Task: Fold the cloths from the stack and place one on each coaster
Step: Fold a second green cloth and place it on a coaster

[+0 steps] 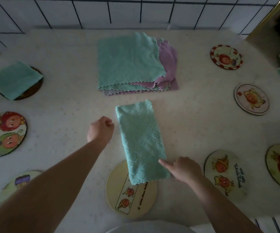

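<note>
Hands: left hand [100,129] loosely curled, holding nothing; right hand [184,170] fingers touch the folded teal cloth [141,142].

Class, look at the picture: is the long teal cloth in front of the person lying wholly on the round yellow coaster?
No: only the near end of the long teal cloth overlaps the round yellow coaster; the rest lies on the pale speckled table.

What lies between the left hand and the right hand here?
In the head view, the half-folded teal cloth lies between the left hand and the right hand, whose finger touches its edge.
</note>
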